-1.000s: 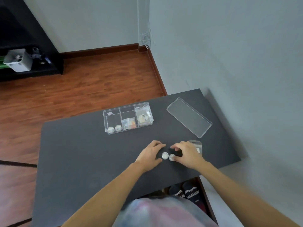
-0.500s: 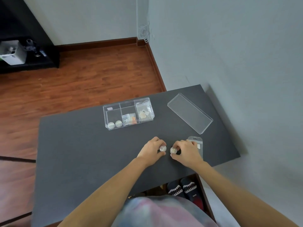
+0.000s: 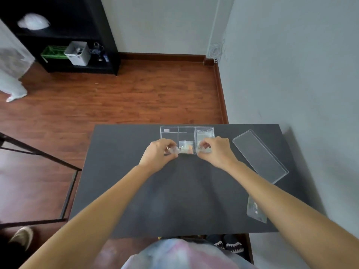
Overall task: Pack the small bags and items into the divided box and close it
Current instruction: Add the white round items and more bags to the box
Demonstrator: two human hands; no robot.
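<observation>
The clear divided box [image 3: 186, 129] stands open at the far edge of the black table. My left hand [image 3: 158, 153] pinches a small round clear item [image 3: 173, 151] at the box's near left corner. My right hand [image 3: 215, 150] pinches a second small round item [image 3: 202, 149] at the near right corner. A small bag with orange contents [image 3: 186, 149] lies in the middle compartment, and another small bag [image 3: 204, 133] lies in the right one. The clear lid [image 3: 259, 155] rests on the table to the right. A small clear bag [image 3: 255, 209] lies at the near right, partly under my forearm.
The black table [image 3: 174, 200] stands against a grey wall on its right. Beyond it is wooden floor and a black shelf [image 3: 77, 55] with bins. A dark metal frame [image 3: 38, 154] stands at the table's left. Slippers [image 3: 228, 245] lie under the near edge.
Both hands lifted the two round items from the near middle of the table and carried them forward to the box. The view has swung so the box is now straight ahead.
</observation>
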